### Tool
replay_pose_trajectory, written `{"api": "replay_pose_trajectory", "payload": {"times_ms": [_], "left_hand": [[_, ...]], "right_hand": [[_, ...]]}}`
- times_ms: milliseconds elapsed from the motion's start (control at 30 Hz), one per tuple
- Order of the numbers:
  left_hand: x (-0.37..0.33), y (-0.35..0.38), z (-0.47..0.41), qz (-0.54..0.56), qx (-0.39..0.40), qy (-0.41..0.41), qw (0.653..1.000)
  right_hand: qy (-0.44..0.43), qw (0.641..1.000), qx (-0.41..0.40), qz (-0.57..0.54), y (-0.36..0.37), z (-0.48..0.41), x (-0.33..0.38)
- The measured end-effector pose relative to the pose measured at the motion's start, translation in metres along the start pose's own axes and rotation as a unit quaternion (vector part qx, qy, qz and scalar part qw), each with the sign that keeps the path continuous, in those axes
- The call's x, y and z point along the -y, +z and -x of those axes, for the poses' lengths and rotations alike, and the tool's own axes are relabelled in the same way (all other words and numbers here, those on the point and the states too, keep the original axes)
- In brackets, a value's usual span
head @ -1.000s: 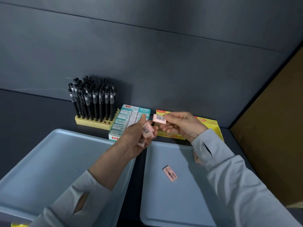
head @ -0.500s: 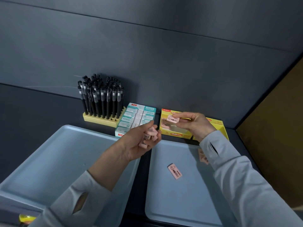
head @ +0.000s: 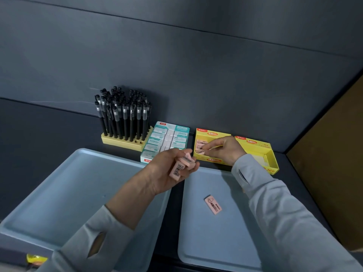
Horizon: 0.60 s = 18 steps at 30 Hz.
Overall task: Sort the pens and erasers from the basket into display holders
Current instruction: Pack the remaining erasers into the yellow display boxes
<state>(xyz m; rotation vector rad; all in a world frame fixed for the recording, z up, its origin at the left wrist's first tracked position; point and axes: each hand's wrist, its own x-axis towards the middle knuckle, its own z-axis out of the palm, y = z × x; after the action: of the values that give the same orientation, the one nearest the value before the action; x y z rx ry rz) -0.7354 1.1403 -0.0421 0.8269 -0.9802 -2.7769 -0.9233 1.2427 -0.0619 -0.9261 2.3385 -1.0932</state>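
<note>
- Head view: my left hand hovers over the inner edge of the left tray, close to the gap before the right tray.
- Its fingers are curled round an eraser bunch, pink, with a barcode facing up.
- My right hand reaches into the near yellow box. Thumb and fingertips pinch one eraser low inside the box's left end, beside other pink ones lying there.
- A second yellow box sits right against it on the right, its near corner hidden by my sleeve.
- A loose eraser lies flat on the right tray, well apart from both hands.
- Against the wall, a teal box of wrapped erasers stands between the near yellow box and the pen holder.
- Black pens stand upright in the holder, packed close.
</note>
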Motion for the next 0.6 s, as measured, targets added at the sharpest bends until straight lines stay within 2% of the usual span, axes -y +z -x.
{"api": "replay_pose_trajectory", "payload": {"times_ms": [200, 300, 367, 433, 500, 567, 600], "left_hand": [[0.003, 0.001, -0.001, -0.027, 0.001, 0.052, 0.998], [0.004, 0.004, -0.001, -0.042, 0.007, 0.083, 0.996], [0.003, 0.007, -0.002, -0.072, 0.005, 0.107, 0.992], [0.001, 0.012, -0.004, -0.102, -0.008, 0.129, 0.986], [0.001, 0.018, -0.008, -0.123, -0.019, 0.152, 0.981], [0.002, 0.024, -0.013, -0.15, -0.034, 0.173, 0.973], [0.002, 0.027, -0.015, -0.165, -0.044, 0.181, 0.969]], "right_hand": [[0.003, 0.992, 0.031, 0.123, 0.001, -0.009, 0.001], [-0.006, 0.99, 0.013, 0.141, 0.003, -0.009, 0.003], [-0.026, 0.996, -0.022, 0.088, 0.0, -0.003, 0.008], [-0.037, 0.997, -0.019, -0.058, -0.006, 0.008, 0.023], [-0.02, 0.981, 0.06, -0.184, -0.014, 0.02, 0.039], [-0.01, 0.968, 0.154, -0.198, -0.018, 0.029, 0.049], [-0.02, 0.967, 0.177, -0.182, -0.019, 0.03, 0.049]]}}
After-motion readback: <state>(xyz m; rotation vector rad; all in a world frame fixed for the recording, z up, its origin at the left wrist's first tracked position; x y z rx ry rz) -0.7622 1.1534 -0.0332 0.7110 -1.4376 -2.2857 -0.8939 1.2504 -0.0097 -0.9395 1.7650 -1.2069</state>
